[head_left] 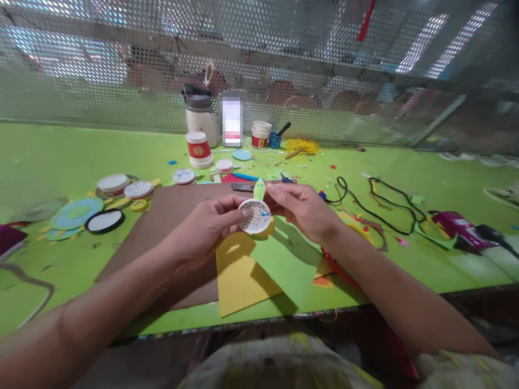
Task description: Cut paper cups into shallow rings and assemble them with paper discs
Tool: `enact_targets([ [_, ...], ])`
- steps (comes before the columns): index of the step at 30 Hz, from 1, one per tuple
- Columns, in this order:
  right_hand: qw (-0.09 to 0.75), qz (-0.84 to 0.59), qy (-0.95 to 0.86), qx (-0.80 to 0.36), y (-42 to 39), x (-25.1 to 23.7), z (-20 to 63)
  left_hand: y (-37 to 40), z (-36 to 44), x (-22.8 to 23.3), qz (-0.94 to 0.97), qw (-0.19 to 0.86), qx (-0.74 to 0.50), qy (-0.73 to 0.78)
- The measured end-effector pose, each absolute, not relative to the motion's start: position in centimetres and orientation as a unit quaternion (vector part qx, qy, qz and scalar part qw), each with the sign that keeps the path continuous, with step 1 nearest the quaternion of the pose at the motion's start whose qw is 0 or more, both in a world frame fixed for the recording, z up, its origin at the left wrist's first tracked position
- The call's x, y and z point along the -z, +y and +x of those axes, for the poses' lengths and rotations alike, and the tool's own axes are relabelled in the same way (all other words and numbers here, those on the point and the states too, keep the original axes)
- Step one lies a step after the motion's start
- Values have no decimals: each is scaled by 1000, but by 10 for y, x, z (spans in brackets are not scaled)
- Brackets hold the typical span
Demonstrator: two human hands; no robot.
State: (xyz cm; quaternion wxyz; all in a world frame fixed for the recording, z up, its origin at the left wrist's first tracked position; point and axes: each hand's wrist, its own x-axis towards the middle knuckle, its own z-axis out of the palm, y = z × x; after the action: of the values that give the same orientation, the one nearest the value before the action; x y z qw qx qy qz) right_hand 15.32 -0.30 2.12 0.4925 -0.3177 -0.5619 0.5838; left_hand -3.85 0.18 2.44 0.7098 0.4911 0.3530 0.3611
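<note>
Between my two hands, above the table, is a small round white lid (pixel 255 218) with dark crackle lines and blue specks on its face. A green leaf-shaped paper piece (pixel 259 189) with two blue dots like eyes stands up from its top edge. My left hand (pixel 203 224) pinches the lid's left side, thumb on the front. My right hand (pixel 302 208) is closed at the green piece's right side, thumb and forefinger at its edge; the other fingers curl by the lid. Below lie a yellow paper sheet (pixel 243 283) and a brown cardboard sheet (pixel 174 227).
A cutter knife (pixel 243 187) and blue pen (pixel 248 176) lie behind my hands. More crackle-patterned lids (pixel 138 189) and a black-rimmed ring (pixel 104 221) are left. Paper cups (pixel 198 148) and a jug (pixel 201 121) stand behind. At right are a black cord (pixel 381 208) and purple device (pixel 456 229).
</note>
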Motion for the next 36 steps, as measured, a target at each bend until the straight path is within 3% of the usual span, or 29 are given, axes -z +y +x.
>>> enact_targets([
  [17, 568, -346, -484, -568, 10, -35, 126, 9, -47, -33, 497, 704, -385, 330],
  [36, 550, -362, -498, -564, 18, -26, 124, 11, -50, -34, 484, 704, -392, 341],
])
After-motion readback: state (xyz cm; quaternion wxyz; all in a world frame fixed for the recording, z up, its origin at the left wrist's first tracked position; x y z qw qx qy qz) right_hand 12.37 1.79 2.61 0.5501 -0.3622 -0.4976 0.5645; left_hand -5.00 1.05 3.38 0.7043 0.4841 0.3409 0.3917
